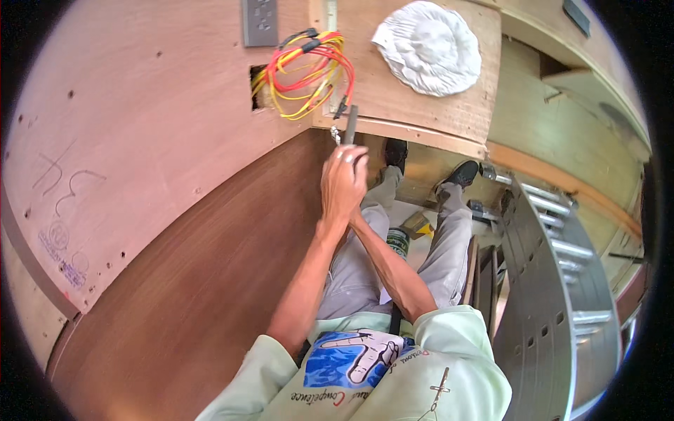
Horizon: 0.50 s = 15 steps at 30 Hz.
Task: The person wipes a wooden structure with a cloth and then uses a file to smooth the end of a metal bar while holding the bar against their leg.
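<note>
My left hand (343, 181) is closed around a flat grey bar, perhaps a metal tool (352, 125), whose end points up towards the wooden ledge. Behind and under it, my right hand (356, 214) is mostly hidden; only its wrist side shows, and what it holds cannot be told. A shiny twisted piece (335, 135) shows just left of the bar. Above the hands hangs a coil of red and yellow electrical wires (310, 73), bound with black tape, coming from a square cutout (258, 87) in the plywood wall. One taped wire end (341, 107) lies near the bar's tip.
A bunched white cloth (429, 47) lies on the plywood ledge (368, 113). A grey socket plate (260, 22) is on the left wall. At right leans a folded aluminium ladder (542, 294). A can (398, 241) and a yellow-marked box (417, 225) stand between my legs.
</note>
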### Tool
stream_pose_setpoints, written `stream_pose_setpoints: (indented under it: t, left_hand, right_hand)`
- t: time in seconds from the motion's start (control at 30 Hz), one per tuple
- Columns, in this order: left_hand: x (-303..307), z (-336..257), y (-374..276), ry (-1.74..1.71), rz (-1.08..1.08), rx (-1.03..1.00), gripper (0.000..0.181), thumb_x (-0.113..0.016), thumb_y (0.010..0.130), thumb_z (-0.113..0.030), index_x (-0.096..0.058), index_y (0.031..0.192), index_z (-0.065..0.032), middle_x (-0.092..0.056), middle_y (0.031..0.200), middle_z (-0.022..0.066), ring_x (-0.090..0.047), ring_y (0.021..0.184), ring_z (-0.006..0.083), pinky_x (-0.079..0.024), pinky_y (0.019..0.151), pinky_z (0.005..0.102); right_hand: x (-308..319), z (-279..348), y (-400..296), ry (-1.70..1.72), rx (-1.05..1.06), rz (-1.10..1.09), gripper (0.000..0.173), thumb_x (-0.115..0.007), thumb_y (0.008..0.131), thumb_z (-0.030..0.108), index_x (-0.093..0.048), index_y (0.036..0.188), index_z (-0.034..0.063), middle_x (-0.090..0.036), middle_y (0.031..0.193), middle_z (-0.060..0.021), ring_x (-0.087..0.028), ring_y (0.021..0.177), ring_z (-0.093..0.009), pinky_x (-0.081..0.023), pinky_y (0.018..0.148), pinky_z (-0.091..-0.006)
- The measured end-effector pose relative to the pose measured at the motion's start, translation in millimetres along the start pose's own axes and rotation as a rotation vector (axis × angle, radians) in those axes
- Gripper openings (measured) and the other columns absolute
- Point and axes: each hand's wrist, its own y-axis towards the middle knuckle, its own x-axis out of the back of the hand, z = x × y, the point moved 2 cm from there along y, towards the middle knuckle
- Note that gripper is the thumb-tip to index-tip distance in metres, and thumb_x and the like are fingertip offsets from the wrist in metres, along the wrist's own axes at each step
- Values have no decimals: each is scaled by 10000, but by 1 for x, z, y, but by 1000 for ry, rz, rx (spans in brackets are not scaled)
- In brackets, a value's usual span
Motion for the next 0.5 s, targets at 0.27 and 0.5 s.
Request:
stream_pose_setpoints:
  t: [0.27,0.5]
  left_hand:
    - [-43,117,-127,-306,54,682,428,-518,1004,-345,-534,1259,-2,-644,1106,260,-621,1042,422,-481,890,467]
    - [-68,140,-159,-562,8,785,378,-612,955,-359,-620,1114,-15,-665,816,152,-650,726,270,-504,670,380]
  right_hand:
    - [2,28,8,-570,-125,70,284,-388,1068,256,-512,1142,11,-555,848,-50,-605,747,-159,-528,740,-307]
    - [-4,31,26,-678,-162,109,315,-388,1074,283,-495,1124,-9,-555,806,-65,-621,731,-167,-536,685,-303]
